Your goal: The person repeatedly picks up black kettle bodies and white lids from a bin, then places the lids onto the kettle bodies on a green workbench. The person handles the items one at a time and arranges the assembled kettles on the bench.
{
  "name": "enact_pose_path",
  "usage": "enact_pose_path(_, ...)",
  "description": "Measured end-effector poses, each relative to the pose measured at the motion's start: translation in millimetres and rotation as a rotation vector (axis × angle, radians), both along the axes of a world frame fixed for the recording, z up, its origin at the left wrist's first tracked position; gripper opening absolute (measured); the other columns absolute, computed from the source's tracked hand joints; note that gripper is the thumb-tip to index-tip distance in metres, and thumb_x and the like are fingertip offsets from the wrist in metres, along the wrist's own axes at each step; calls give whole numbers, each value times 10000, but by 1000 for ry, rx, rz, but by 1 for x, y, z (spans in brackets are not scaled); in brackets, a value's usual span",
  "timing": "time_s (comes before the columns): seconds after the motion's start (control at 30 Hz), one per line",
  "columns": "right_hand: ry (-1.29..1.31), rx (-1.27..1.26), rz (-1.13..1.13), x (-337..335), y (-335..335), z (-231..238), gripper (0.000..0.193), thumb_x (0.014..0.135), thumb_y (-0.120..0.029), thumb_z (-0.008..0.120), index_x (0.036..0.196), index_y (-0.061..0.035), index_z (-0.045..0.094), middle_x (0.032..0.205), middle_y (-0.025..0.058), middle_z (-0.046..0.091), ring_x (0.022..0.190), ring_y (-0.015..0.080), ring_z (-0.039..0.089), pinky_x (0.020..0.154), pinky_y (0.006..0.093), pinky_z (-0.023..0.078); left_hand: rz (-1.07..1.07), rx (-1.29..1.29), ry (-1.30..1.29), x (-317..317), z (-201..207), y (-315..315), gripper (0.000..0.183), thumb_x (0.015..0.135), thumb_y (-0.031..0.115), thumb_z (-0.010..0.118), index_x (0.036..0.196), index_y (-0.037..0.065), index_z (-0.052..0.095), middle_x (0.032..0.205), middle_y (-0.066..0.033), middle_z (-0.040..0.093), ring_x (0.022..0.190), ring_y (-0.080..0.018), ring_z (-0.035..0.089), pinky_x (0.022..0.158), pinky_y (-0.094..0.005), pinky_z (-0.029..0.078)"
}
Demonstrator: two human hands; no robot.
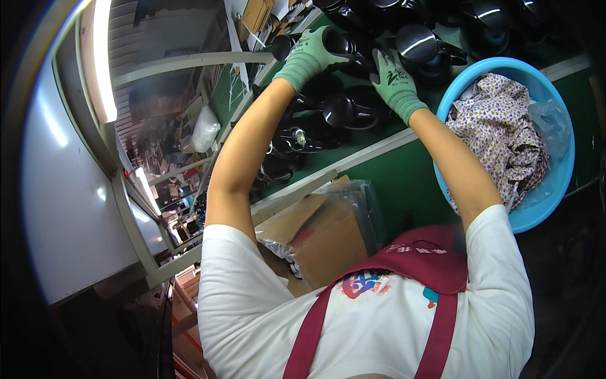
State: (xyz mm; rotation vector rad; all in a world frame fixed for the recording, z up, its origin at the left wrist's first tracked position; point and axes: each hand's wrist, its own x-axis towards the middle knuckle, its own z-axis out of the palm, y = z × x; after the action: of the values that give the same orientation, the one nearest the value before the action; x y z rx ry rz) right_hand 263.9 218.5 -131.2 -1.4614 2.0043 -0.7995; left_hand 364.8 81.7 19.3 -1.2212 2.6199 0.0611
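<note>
At the top of the view, over a green bench with a pale edge strip (372,150), a person in a white short-sleeved shirt (246,284) and a maroon apron (413,252) reaches forward with both arms, in pale green gloves; the left hand (308,55) has its fingers and thumb clamped about the rounded end of a glossy black vessel (341,44), which lies between the two hands; the right hand (396,82) is at the vessel's other side, its fingers pointing away from the body, though whether they press on it one cannot tell.

Just beyond the right hand is a black vessel with a round top and a handle (418,44); nearer the person, another black vessel (341,110) sits among more dark pieces (297,140); to the right stands a light blue basin (536,220), holding a floral cloth (492,117) and clear plastic (549,126); below the bench edge, in front of the apron, is a cardboard box (334,249) partly wrapped in clear film.
</note>
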Motion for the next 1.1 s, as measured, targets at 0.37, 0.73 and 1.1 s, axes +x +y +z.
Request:
enact_pose_path(0.37, 48, 77, 63, -1, 4, 10, 701, 900, -303, 611, 1476, -45, 305, 1387, 187, 515, 1202, 300, 563, 987, 388, 484, 33, 111, -20, -12, -1, -9, 883, 587, 538, 855, 1268, 48, 578, 1203, -257, 626, 1131, -365, 614, 977, -437, 499)
enact_pose_path(0.73, 75, -22, 45, -8, -2, 4, 663, 907, -292, 588, 1456, -21, 333, 1383, 200, 523, 1100, 305, 623, 969, 411, 489, 112, 65, -108, -22, 12, -16, 1017, 695, 613, 765, 1364, -77, 430, 1236, -227, 620, 1120, -329, 630, 985, -392, 494)
enact_pose_path(1.1, 90, -70, 32, -6, -3, 1, 630, 916, -266, 560, 1452, -14, 343, 1343, 208, 551, 1079, 311, 631, 949, 415, 499, -108, 105, -73, -13, 2, -17, 935, 664, 434, 851, 1362, -33, 439, 1205, -208, 636, 1103, -333, 632, 988, -404, 497)
